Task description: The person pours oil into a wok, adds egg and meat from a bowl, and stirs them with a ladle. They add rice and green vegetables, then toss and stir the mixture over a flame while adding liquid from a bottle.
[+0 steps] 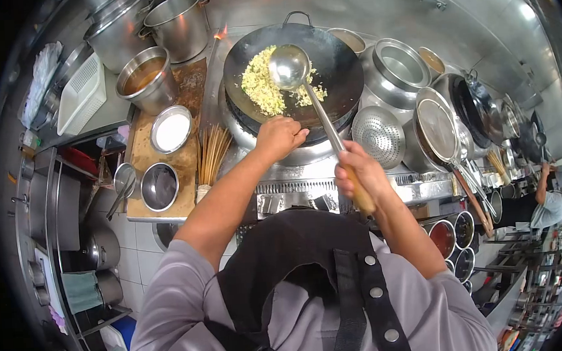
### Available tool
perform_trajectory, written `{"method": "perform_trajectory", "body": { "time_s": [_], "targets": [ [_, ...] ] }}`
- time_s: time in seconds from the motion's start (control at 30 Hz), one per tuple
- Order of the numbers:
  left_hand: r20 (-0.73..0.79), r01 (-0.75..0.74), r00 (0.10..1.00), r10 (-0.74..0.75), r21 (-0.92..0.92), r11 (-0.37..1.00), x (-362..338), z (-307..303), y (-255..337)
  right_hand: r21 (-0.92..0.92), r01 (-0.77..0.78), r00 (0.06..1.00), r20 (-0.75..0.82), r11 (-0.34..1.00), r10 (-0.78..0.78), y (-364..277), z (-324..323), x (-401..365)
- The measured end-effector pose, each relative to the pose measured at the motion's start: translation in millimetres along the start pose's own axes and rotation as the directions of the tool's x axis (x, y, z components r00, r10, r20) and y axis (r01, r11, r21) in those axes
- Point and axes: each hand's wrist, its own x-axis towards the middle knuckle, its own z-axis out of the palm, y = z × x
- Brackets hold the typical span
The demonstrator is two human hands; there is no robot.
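I judge the steel ladle stiff and bowl-heavy, so my right hand clenches its handle's end, my left hand fingers gripping the heavy wok rim.

Ladle above food in wok
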Motion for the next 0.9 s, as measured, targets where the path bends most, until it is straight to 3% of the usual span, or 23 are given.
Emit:
{"method": "perform_trajectory", "body": {
  "time_s": [0.03,0.1,0.13,0.17,0.2,0.23,0.27,0.3,0.33,0.37,0.43,0.47,0.53,0.57,0.63,0.77,0.83,0.9],
  "targets": [
    [-0.004,-0.001,1.000,0.001,0.011,1.000,-0.9,0.9,0.8,0.004,0.002,1.000,0.002,1.000,-0.002,1.7,-7.1,-2.3],
    [-0.022,0.001,1.000,-0.001,0.024,1.000,5.0,1.4,-2.4,0.237,-0.131,0.983,0.156,0.963,0.095,5.8,-27.6,5.9],
    [-0.018,0.005,1.000,-0.005,0.017,1.000,4.4,3.0,-3.1,0.124,-0.104,0.993,0.063,0.987,0.097,13.2,-31.1,30.7],
    [-0.011,0.007,1.000,-0.007,0.010,1.000,0.3,4.4,-1.5,0.125,-0.052,0.998,0.044,0.991,0.047,13.9,-23.6,50.1],
    [-0.016,0.007,1.000,-0.007,0.014,1.000,0.5,4.1,-1.1,-0.210,0.057,0.995,-0.065,0.976,-0.073,13.6,-6.3,65.3],
    [0.006,0.008,1.000,-0.009,0.031,0.999,0.1,3.7,-1.6,-0.528,0.125,0.967,-0.123,0.840,-0.221,13.4,6.6,74.5],
    [0.032,0.004,0.999,-0.006,0.048,0.999,0.0,2.9,-3.0,-0.525,0.134,0.967,-0.115,0.840,-0.227,8.9,6.5,74.4],
    [0.061,-0.003,0.998,-0.001,0.063,0.998,0.7,1.3,-3.8,-0.265,0.152,0.984,-0.053,0.952,-0.171,1.7,-0.7,72.6],
    [0.054,0.002,0.999,-0.005,0.064,0.998,1.5,-1.7,-1.0,0.010,0.132,0.991,0.024,0.991,-0.133,-7.4,-11.9,69.9],
    [0.050,0.004,0.999,-0.007,0.064,0.998,3.7,-3.8,-0.8,0.274,0.010,0.991,0.124,0.962,-0.045,-17.0,-34.3,76.8],
    [0.082,0.021,0.996,-0.025,0.054,0.998,1.4,-3.3,0.2,-0.046,0.074,0.996,-0.048,0.996,-0.076,-25.7,-37.6,86.2],
    [0.082,0.024,0.996,-0.028,0.055,0.998,-0.1,-4.3,0.6,-0.047,0.072,0.996,-0.046,0.996,-0.074,-19.7,-35.0,90.2],
    [0.095,0.008,0.995,-0.012,0.046,0.999,1.5,-6.1,-2.4,-0.514,0.188,0.953,-0.109,0.837,-0.281,-10.1,-21.9,99.3],
    [0.094,0.006,0.996,-0.011,0.049,0.999,1.4,-6.5,-3.1,-0.513,0.193,0.953,-0.106,0.836,-0.284,-7.3,-22.2,95.4],
    [0.101,0.019,0.995,-0.024,0.051,0.999,1.4,-6.0,-2.7,-0.271,0.275,0.943,-0.113,0.923,-0.314,-3.2,-24.1,85.9],
    [0.124,0.006,0.992,-0.012,0.049,0.999,2.0,-2.3,-4.9,-0.575,0.230,0.877,-0.227,0.785,-0.424,-13.9,-18.5,123.1],
    [0.104,0.010,0.995,-0.012,0.019,1.000,2.7,-3.3,-4.1,-0.631,0.219,0.889,-0.185,0.744,-0.419,-20.1,-9.3,122.1],
    [0.098,0.001,0.995,-0.004,0.027,1.000,5.8,-3.0,-6.3,-0.825,0.107,0.960,-0.059,0.554,-0.275,-16.6,-7.2,101.3]
  ]
}}
